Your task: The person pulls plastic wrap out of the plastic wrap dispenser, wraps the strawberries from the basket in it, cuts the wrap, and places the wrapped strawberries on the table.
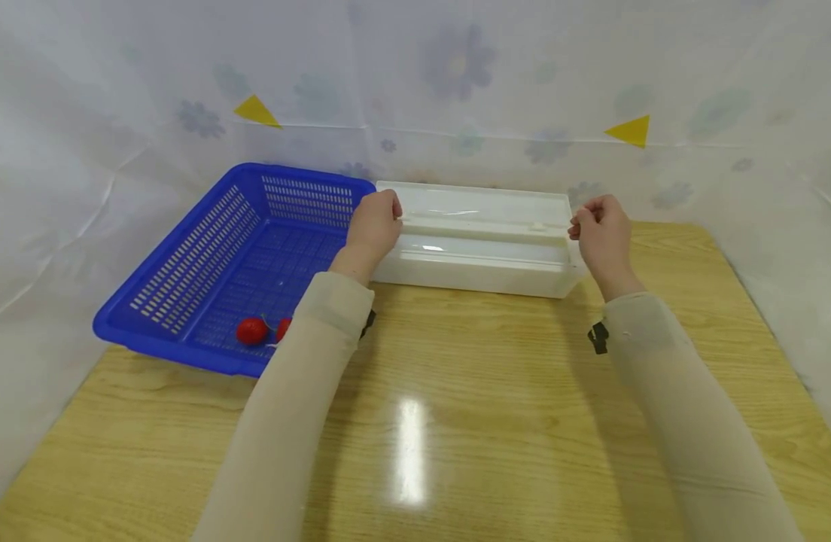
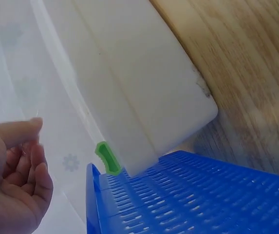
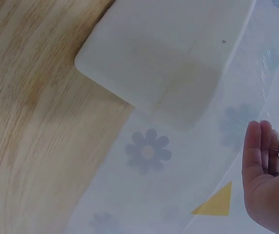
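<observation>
A long white cling film dispenser (image 1: 483, 280) stands at the back of the table, its lid (image 1: 524, 199) raised behind the trough. My left hand (image 1: 376, 224) is at its left end and my right hand (image 1: 601, 235) at its right end, both above it. Each hand pinches between thumb and fingers an edge of clear cling film (image 3: 264, 68), which shows only as faint glints in the wrist views. A green slider (image 2: 108, 158) sits at the dispenser's left end in the left wrist view.
Left of the dispenser, close against it, is a blue plastic basket (image 1: 178, 260) with red round fruit (image 1: 251, 331) inside, partly hidden by my left sleeve. A flowered white curtain (image 1: 415, 90) with yellow tape triangles (image 1: 631, 132) hangs behind the wooden table (image 1: 490, 391).
</observation>
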`<state>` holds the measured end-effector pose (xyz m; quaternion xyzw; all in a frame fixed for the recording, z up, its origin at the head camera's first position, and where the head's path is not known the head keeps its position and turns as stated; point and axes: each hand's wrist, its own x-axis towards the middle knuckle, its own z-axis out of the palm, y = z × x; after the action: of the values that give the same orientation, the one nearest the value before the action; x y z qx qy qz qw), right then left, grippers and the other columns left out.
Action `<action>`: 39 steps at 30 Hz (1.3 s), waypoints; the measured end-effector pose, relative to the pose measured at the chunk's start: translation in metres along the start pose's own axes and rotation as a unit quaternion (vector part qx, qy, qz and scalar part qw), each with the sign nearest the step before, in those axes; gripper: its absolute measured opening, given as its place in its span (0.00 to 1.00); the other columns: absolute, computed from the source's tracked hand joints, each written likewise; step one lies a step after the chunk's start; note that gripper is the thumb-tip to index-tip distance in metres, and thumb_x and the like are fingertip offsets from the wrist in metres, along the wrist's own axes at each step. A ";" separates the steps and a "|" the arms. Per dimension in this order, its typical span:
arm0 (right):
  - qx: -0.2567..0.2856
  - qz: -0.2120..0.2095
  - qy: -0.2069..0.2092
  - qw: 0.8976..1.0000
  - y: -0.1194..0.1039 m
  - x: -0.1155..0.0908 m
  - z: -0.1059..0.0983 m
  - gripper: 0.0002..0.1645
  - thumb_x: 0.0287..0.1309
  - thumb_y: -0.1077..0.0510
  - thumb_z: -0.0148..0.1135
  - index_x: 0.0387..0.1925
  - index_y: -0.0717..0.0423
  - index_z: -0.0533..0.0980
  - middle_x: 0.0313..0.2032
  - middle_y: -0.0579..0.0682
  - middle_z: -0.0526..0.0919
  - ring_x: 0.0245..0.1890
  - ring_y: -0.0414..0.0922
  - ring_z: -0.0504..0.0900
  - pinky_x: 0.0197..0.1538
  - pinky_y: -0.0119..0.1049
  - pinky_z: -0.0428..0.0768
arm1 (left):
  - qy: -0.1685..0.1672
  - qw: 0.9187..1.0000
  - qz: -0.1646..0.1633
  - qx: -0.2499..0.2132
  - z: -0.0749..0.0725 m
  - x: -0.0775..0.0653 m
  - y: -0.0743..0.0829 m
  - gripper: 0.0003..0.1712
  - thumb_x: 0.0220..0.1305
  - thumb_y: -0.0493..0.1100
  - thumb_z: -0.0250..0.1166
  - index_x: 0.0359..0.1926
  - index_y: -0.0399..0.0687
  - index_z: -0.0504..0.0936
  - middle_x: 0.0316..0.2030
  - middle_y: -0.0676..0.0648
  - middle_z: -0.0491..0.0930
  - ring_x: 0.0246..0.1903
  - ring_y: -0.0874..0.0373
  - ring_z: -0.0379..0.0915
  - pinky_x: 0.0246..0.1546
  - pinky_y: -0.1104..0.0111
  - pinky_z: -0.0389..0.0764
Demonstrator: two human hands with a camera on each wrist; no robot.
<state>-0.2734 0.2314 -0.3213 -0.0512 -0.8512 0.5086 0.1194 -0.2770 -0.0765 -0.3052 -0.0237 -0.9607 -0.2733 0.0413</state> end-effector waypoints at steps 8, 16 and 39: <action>0.019 0.000 0.011 1.000 -0.006 0.001 -0.004 0.05 0.67 0.61 0.44 0.33 0.50 0.65 0.23 0.38 0.73 0.21 0.30 0.75 0.31 0.22 0.78 | -0.021 1.000 0.004 0.005 -0.015 -0.003 0.005 0.04 0.59 0.30 0.58 0.36 0.38 0.77 0.37 0.41 0.78 0.39 0.50 0.71 0.44 0.61 0.74; 0.021 -0.008 0.015 1.000 -0.010 0.001 -0.010 0.05 0.66 0.60 0.44 0.33 0.50 0.65 0.21 0.36 0.73 0.22 0.31 0.75 0.29 0.20 0.77 | -0.071 0.997 0.001 0.026 -0.036 -0.004 0.009 0.07 0.61 0.30 0.56 0.38 0.38 0.79 0.40 0.41 0.78 0.40 0.50 0.70 0.45 0.61 0.75; -0.014 -0.038 0.055 0.998 -0.019 -0.009 -0.013 0.06 0.69 0.54 0.41 0.33 0.44 0.63 0.28 0.35 0.69 0.29 0.32 0.69 0.35 0.27 0.67 | -0.021 0.997 -0.036 0.068 -0.058 -0.017 0.011 0.14 0.68 0.48 0.54 0.47 0.49 0.81 0.47 0.47 0.81 0.48 0.51 0.75 0.50 0.55 0.73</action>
<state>-0.2608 0.2316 -0.3005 -0.0481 -0.8516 0.4882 0.1848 -0.2554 -0.0977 -0.2518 0.0082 -0.9779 -0.2083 0.0123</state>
